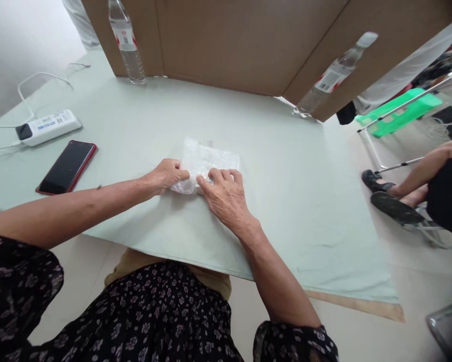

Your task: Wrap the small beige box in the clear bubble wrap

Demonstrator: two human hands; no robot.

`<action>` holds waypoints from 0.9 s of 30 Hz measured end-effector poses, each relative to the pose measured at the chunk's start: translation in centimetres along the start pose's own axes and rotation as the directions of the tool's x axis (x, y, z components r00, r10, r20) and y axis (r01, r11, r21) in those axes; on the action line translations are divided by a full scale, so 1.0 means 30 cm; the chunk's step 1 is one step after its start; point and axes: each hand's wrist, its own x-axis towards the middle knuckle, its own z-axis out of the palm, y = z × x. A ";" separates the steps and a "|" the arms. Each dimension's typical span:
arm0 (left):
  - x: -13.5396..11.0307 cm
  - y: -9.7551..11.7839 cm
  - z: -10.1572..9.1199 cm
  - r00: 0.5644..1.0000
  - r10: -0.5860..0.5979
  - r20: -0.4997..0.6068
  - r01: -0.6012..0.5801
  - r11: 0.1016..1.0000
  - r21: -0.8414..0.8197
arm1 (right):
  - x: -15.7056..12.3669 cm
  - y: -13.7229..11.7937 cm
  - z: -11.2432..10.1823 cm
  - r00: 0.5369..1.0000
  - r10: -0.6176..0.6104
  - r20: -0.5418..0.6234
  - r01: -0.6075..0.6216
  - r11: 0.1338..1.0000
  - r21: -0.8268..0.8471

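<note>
Two hands on one item: my left hand (169, 174) is curled, fingertips pinching the near-left corner of a small bubble-wrap sheet (210, 158), while my right hand (226, 193) lies flat and unclenched, fingers spread and pressing its near edge down. The sheet lies on the pale green cloth of the table (286, 211), about mid-table and just in front of me; the left corner looks bunched. Step in hand, as I judge it: flattening or folding the sheet along its near edge. A further fold would call for the flat hand to pin the sheet while the pinching fingers carry the corner over — the film is light and springy and may slide on the cloth. Containers: two clear plastic bottles, one (127, 45) standing at the far left against a brown board (229, 40), the other (335, 75) at the far right; fill level cannot be told. Whether the sheet wraps anything — not visible. Also noted: a red-edged phone (67, 167) and a power strip (48, 126) to the left, well apart from the work; another person's legs (418, 181) at the right.
</note>
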 end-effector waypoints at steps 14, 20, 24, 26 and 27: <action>-0.008 -0.033 0.028 0.954 0.240 0.180 -0.225 0.969 -0.097 | 0.003 0.010 -0.014 0.997 0.071 -0.010 -0.067 0.971 0.231; 0.012 -0.139 0.082 0.581 0.811 0.066 -0.754 0.506 0.420 | -0.023 0.077 -0.035 0.982 0.155 -0.105 -0.089 0.881 0.464; 0.033 -0.184 0.104 0.398 0.916 0.041 -0.790 0.320 0.524 | -0.094 0.156 -0.072 0.869 0.492 -0.058 -0.380 0.737 0.559; 0.038 -0.194 0.108 0.355 0.934 0.047 -0.799 0.277 0.533 | -0.135 0.185 -0.079 0.783 0.607 0.137 -0.561 0.595 0.575; 0.039 -0.197 0.109 0.344 0.938 0.048 -0.802 0.267 0.535 | -0.152 0.193 -0.077 0.741 0.627 0.238 -0.633 0.535 0.559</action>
